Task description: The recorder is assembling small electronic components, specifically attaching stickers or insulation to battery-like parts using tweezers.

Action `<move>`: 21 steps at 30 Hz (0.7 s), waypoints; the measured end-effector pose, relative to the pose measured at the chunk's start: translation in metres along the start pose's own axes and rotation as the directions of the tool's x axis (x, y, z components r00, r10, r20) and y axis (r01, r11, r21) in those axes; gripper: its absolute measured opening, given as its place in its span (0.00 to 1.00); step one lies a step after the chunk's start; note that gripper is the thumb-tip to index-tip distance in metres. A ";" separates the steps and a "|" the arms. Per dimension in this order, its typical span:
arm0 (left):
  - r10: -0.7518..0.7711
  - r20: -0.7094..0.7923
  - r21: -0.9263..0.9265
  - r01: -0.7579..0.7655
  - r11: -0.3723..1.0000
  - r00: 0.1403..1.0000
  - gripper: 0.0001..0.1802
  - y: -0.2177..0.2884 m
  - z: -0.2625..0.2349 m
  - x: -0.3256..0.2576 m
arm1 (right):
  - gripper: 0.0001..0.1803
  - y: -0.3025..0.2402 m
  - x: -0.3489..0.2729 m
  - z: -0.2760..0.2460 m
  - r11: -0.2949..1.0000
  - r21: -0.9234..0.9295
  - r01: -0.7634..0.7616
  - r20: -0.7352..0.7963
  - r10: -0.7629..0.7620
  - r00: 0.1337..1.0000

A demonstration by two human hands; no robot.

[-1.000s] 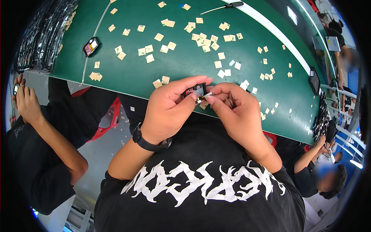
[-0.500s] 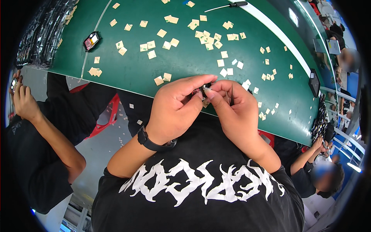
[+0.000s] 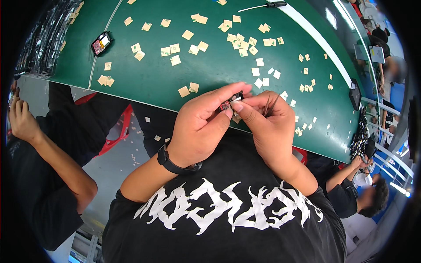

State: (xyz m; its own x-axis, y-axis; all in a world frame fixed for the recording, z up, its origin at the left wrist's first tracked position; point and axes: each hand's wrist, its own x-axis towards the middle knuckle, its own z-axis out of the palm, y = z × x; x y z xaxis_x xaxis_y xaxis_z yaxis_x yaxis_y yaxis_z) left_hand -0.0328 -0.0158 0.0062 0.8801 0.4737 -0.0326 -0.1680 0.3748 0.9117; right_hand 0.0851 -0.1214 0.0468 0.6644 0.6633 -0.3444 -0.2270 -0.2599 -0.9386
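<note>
My left hand (image 3: pixel 202 118), a dark watch on its wrist, grips a small black electronic device (image 3: pixel 225 105) with a red circuit board showing. The device is tilted, and fingers cover much of it. My right hand (image 3: pixel 272 122) is closed too, its thumb and forefinger pressed at a small whitish part on the device's near right side. Thin dark tweezers (image 3: pixel 269 105) stick out between that hand's fingers, with their prongs apart and pointing away from the device. Whether the thumb and forefinger pinch a separate piece cannot be made out.
Many small beige adhesive squares (image 3: pixel 187 34) lie scattered over the green table (image 3: pixel 149 83). A similar open device (image 3: pixel 101 44) rests at the left, near dark stacked parts (image 3: pixel 39 39). A screwdriver (image 3: pixel 275 5) lies at the far side. Co-workers sit on both sides.
The device has turned in my left hand, so more of its red board shows. In my right hand the tweezers have swung, and both prongs are now visible.
</note>
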 end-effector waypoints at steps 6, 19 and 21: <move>-0.042 0.111 0.040 0.038 0.998 0.993 0.25 0.004 -0.014 -0.005 | 0.15 -0.001 0.004 -0.002 0.995 -0.100 -0.025 0.062 0.031 0.998; -0.135 0.053 0.206 0.122 0.971 0.989 0.23 0.020 -0.014 -0.012 | 0.08 -0.016 -0.004 -0.011 0.968 -0.219 -0.123 0.154 0.159 0.975; -0.167 0.080 0.140 0.155 0.978 0.983 0.20 0.014 -0.012 -0.013 | 0.08 -0.015 -0.005 -0.012 0.971 -0.188 -0.148 0.163 0.180 0.970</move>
State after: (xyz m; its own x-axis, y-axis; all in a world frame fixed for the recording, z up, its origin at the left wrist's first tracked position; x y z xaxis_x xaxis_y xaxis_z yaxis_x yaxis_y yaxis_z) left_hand -0.0522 -0.0068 0.0145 0.9286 0.3388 -0.1513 0.0341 0.3283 0.9440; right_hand 0.0936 -0.1296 0.0632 0.4880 0.7109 -0.5064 -0.1855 -0.4825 -0.8560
